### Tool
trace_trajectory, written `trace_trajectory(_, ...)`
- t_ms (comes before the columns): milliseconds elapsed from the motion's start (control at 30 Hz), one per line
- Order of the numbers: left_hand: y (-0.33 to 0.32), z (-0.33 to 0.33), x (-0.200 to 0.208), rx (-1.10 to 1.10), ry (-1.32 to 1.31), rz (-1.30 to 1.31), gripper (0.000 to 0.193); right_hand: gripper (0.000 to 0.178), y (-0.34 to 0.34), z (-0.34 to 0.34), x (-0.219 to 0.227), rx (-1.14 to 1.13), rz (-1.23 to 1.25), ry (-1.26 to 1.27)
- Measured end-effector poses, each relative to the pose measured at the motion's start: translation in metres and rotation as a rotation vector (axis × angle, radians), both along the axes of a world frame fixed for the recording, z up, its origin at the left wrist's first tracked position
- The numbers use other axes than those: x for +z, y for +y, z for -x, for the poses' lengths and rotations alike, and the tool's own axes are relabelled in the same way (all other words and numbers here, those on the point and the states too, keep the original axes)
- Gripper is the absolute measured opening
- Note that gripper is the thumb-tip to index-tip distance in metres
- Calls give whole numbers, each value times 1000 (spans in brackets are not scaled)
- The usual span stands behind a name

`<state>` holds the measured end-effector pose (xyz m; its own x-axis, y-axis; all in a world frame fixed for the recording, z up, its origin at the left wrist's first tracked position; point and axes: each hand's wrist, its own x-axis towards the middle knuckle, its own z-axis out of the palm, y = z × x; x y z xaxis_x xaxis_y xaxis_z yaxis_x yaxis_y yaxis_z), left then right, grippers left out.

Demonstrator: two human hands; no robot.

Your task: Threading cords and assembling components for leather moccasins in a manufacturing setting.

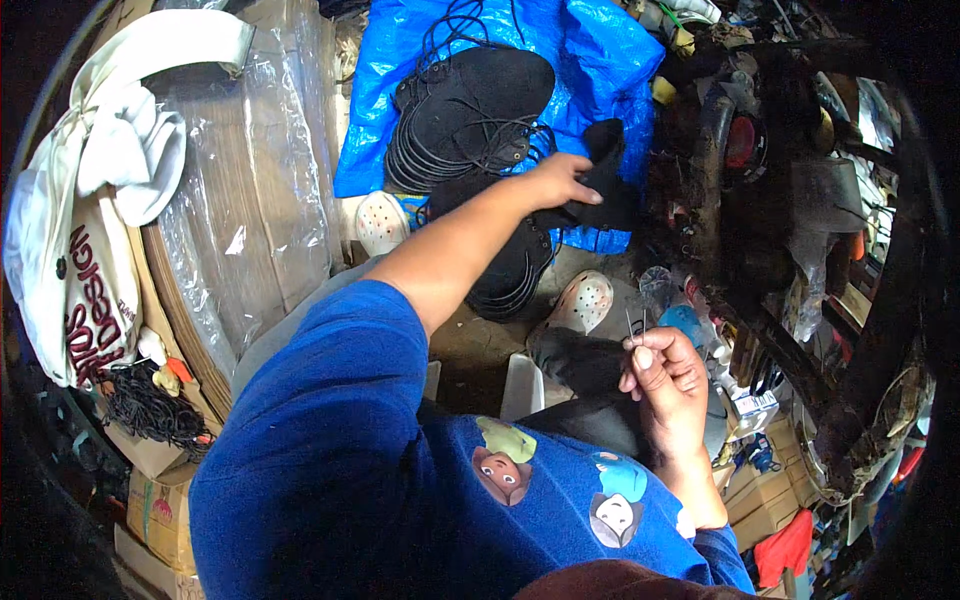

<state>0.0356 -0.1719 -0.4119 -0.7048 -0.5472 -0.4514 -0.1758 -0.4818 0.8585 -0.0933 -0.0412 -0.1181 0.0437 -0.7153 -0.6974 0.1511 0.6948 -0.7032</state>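
My left arm stretches forward over a blue tarp. The left hand (556, 186) has its thumb and fingers closed about a dark black cloth piece (612, 175); the exact grip is partly lost in the black. Beside it on the tarp lies a stack of rounded black pieces (490, 95), with eyelets and long loose laces. More black pieces (515, 265) stand below my wrist, with their edges layered. Nearer to me, my right hand (668, 385) pinches two thin metal prongs (636, 325) that point upward; whether they are joined is hidden by the fingers.
The blue tarp (365, 150) spreads under the black stack. Plastic-wrapped cardboard (245, 200) and a white cloth bag (85, 250) stand at left. My pale perforated clogs (583, 302) rest on the floor. Dark machine parts (715, 150) and clutter crowd the right, above cardboard boxes (765, 490).
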Motion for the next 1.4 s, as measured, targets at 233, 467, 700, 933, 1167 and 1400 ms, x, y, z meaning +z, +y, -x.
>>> trace_trajectory(233,-44,-16,41,-221,-453,533,38,14,3,2,3,-29,43,-7)
trace_trajectory(467,-117,-143,29,-483,-725,981,33,16,1,-2,11,-25,51,-21)
trace_trajectory(700,-47,-152,19,-674,-994,590,26,16,3,-2,15,-51,55,-27)
trace_trajectory(933,-57,-151,28,-731,-995,604,25,14,5,1,18,-48,74,24)
trace_trajectory(1167,-101,-113,151,-210,-897,946,28,16,1,12,15,-78,323,25)
trace_trajectory(1400,-28,-74,370,-522,-1157,1186,32,14,15,37,23,-178,534,-56)
